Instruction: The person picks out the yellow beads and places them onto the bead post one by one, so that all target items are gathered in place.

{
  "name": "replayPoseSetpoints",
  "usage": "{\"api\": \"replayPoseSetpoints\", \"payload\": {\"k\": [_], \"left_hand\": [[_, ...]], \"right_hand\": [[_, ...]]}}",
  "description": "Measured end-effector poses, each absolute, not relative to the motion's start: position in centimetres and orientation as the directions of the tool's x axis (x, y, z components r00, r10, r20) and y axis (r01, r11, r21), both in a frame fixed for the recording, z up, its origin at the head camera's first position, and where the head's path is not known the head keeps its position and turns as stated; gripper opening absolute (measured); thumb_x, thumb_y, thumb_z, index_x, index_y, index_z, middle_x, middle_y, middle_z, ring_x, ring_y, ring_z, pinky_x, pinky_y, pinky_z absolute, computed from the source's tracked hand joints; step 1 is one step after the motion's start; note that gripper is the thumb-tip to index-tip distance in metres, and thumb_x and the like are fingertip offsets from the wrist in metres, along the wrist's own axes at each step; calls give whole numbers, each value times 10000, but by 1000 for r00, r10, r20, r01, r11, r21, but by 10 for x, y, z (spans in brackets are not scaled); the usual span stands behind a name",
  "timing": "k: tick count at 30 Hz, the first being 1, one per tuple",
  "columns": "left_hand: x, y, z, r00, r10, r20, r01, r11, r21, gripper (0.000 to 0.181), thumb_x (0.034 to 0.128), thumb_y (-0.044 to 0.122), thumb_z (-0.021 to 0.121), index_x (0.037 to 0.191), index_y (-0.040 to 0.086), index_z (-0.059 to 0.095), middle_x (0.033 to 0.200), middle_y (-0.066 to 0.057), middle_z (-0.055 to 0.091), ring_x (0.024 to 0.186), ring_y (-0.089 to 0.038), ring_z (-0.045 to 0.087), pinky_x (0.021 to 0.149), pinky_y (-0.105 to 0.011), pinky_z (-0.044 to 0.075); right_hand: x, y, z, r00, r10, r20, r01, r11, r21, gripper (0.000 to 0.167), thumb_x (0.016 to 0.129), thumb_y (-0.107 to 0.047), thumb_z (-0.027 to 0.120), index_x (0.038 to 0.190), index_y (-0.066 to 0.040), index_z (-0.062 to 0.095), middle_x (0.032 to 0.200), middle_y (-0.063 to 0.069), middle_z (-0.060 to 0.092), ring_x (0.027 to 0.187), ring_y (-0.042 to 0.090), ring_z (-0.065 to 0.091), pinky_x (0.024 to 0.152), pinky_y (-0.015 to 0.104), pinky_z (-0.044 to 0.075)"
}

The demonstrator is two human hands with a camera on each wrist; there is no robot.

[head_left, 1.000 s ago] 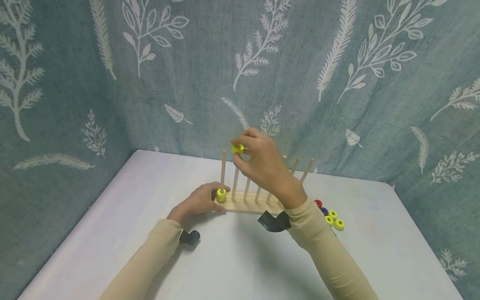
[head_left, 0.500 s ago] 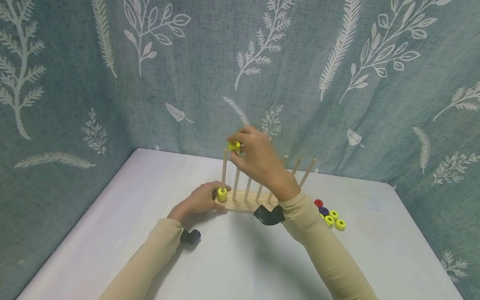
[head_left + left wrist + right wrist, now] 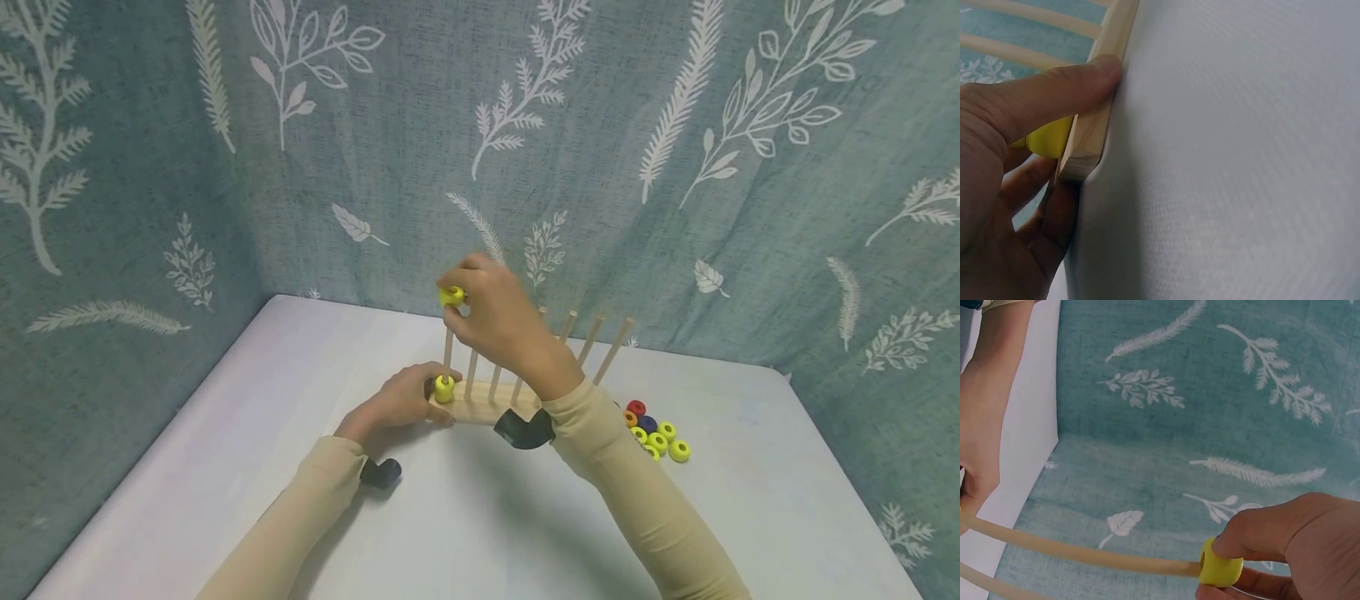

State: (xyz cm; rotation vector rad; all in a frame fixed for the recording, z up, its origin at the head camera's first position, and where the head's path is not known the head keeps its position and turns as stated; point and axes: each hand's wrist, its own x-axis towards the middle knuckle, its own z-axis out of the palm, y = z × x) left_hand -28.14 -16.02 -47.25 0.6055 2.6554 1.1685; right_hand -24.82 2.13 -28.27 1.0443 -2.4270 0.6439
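Note:
The left hand (image 3: 405,395) grips the left end of a pale wooden base (image 3: 480,410), its thumb along the front edge (image 3: 1094,125). Several upright rods stand in the base. Yellow beads (image 3: 445,389) sit at the foot of the leftmost rod (image 3: 447,354), beside that hand. Above, the right hand (image 3: 498,317) pinches a yellow bead (image 3: 452,297) between thumb and fingers at the top of the same rod. In the right wrist view the rod's tip meets the hole of the held bead (image 3: 1221,564); how far it is inside cannot be told.
Right of the base, partly behind the right sleeve, lies a loose group of beads: red (image 3: 636,407), orange (image 3: 630,419), dark blue (image 3: 647,424) and several yellow ones (image 3: 679,451). A patterned curtain (image 3: 420,150) hangs behind the white table (image 3: 337,333).
The right hand has moved left with its yellow bead, from near the second rod to the top of the leftmost one. The left hand keeps its hold on the base.

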Motion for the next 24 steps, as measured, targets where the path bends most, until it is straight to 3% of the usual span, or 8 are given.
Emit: {"api": "replayPoseSetpoints", "payload": {"k": [14,24], "left_hand": [[-281,-160,-473,-903,429,-13,277,606,745,677,693,191,919,1311,200,641,1332,-19,603,1255,-273,509,1057,-542,373],[-282,-159,-471,-903,430,-20,275,613,740,716,682,215,924,1334,172,632,1318,-36,620,1265,-307,522,1072,-547,368]], "right_hand": [[-255,20,-285,-647,-573,503,-740,632,-231,210,845,11,681,1042,-2,751,978,86,663,853,192,607,750,279,507],[-254,23,-283,-626,-579,522,-758,609,-234,230,859,-12,673,1078,-8,741,1039,117,676,805,197,627,708,268,504]]}}
